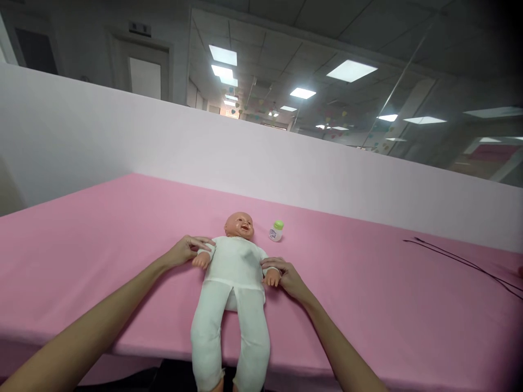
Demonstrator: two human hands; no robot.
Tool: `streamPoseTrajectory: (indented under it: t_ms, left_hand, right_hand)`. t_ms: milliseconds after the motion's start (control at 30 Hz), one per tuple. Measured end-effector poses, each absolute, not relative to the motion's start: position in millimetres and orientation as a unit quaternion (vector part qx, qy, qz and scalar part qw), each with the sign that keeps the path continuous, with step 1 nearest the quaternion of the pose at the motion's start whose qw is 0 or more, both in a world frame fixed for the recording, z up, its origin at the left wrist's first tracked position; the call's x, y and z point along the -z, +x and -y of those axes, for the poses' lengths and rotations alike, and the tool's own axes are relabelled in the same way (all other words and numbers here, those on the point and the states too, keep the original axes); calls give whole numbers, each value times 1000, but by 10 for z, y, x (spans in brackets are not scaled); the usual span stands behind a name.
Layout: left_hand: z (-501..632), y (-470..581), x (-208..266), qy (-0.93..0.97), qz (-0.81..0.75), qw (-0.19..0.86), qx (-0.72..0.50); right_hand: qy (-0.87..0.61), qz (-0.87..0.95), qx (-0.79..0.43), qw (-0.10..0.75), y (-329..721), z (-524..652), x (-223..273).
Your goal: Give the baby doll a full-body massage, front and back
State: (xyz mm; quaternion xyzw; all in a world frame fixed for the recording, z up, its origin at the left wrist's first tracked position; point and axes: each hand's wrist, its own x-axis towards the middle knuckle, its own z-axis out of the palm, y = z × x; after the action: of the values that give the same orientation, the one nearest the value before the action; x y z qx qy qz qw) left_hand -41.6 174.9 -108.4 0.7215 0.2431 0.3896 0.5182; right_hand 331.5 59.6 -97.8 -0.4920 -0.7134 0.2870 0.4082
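A baby doll (pixel 239 267) in a white cloth suit lies on its back on the pink-covered table, its head pointing away from me and its legs reaching over the near edge. My left hand (pixel 187 251) is on the doll's arm at the left, with fingers laid over the white sleeve. At the right, my right hand (pixel 289 276) has its fingers across the other sleeve, just above the doll's small hand. Both of my thumbs are mostly hidden. Beside the doll's head stands a small clear bottle (pixel 275 233) with a green cap.
Pink cloth (pixel 368 305) covers the table. Two thin black cords (pixel 461 261) lie at the right side. A white low wall (pixel 286 158) borders the table's far side, with glass panels above it. Something dark (pixel 174 375) shows under the front edge.
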Motion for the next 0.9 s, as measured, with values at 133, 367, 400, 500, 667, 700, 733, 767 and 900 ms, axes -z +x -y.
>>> streamPoseTrajectory:
  t_ms: [133,367,400,500,667,700,733,767,900]
  left_hand:
    - [-1839,-225,1027,691,-293,493,-440]
    - [-2118,155,1180,636,-422,453,-462]
    - [-2130,167,1215,637,-425,447,-463]
    - [-2115,128,1261,645,-422,435,-466]
    - [-2046,-64,1114,652,-293,537,-448]
    - [-2042,-104,1078,649,-267,561,-438]
    - [-2041,-141,1048,648,-251,579,-426]
    - [-2043,-176,1026,649,-244,592,-412]
    - [-2064,-281,1002,665,-237,615,-351]
  right_hand:
    - [-514,627,-316,492,3187,-788,900]
    - [-557,533,-293,566,2960,-1297,975]
    - [-570,519,-291,567,2949,-1334,1020]
    - [-596,496,-302,555,2968,-1368,1119]
    - [-506,500,-423,561,3116,-1273,1039]
    - [-485,500,-450,559,3152,-1249,1011]
    - [-470,500,-473,553,3187,-1227,990]
    - [-462,502,-490,543,3221,-1208,978]
    - [-447,534,-517,498,3333,-1175,1009]
